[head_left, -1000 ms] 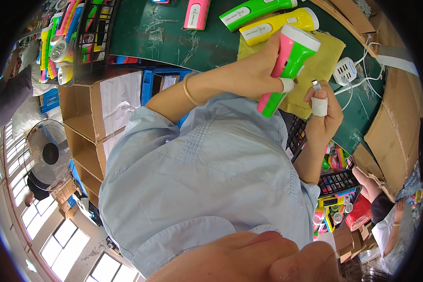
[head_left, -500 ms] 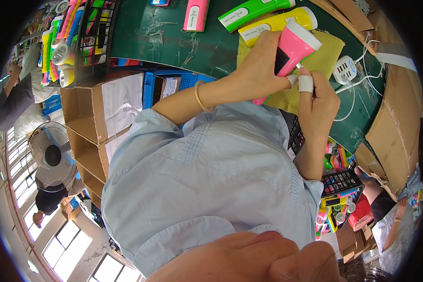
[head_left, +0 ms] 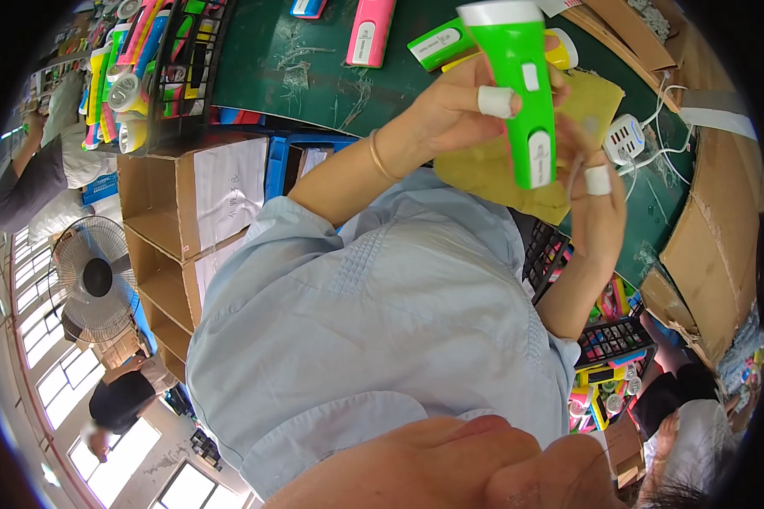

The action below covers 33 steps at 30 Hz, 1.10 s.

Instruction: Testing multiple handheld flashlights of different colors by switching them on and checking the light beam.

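Flashlight (head_left: 530,110) swung leftward; green side shows, head toward view's top, long axis near vertical; left hand (head_left: 454,112) clamped on it; right hand (head_left: 598,199) blurred, grip unreadable.

On my feed, the left hand (head_left: 460,110) now holds the flashlight (head_left: 528,97) higher, its green side replacing the pink. I see the right hand (head_left: 596,208) lower and blurred, and a dark-topped person (head_left: 120,403) farther below the fan (head_left: 97,277).

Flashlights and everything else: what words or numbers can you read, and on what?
Nothing reads clearly.
Held green flashlight: label print too small.
Lying green flashlight: label print too small.
Pink flashlight: label print too small.
White paper on the cardboard shelf: handwritten marks, too blurred.
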Available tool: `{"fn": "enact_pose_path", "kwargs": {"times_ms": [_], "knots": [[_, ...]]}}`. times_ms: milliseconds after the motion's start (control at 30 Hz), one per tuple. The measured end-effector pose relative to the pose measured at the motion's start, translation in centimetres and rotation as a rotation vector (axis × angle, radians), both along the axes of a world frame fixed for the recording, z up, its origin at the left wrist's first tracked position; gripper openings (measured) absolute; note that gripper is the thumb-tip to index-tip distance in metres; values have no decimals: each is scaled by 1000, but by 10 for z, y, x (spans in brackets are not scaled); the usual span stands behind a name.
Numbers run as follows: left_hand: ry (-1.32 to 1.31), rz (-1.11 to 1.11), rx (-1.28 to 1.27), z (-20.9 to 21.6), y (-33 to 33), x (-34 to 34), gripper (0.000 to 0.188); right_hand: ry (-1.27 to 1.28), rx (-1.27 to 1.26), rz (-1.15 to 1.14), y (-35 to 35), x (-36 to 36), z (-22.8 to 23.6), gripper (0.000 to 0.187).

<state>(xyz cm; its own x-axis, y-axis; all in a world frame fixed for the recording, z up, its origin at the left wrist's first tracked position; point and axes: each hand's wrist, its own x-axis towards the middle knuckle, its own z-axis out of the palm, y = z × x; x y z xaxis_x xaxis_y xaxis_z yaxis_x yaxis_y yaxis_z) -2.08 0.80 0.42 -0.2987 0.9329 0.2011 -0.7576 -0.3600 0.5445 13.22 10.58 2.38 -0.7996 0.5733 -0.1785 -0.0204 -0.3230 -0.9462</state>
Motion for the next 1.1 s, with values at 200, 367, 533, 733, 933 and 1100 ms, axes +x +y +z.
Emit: {"fn": "enact_pose_path", "kwargs": {"times_ms": [200, 367, 533, 733, 933, 1100], "knots": [[116, 102, -85, -19, 6, -2, 71, -247, 985, -26, -45, -15, -9, 33], [139, 181, -210, -11, 7, -2, 65, -295, 1249, -142, -39, -20, -19, 41], [368, 269, -356, -11, 5, -4, 54, -361, 289, 16, -2, 9, -25, 33], [713, 699, -422, 13, -5, -119, 28, -124, 307, -1045, 100, 109, -26, 47], [1794, 924, -1398, -22, 8, -332, 35, -27, 475, -780, 56, 57, -27, 33], [1779, 595, -1482, -57, 43, -407, 39, 16, -121, -86, 13, 17, -23, 27]]}}
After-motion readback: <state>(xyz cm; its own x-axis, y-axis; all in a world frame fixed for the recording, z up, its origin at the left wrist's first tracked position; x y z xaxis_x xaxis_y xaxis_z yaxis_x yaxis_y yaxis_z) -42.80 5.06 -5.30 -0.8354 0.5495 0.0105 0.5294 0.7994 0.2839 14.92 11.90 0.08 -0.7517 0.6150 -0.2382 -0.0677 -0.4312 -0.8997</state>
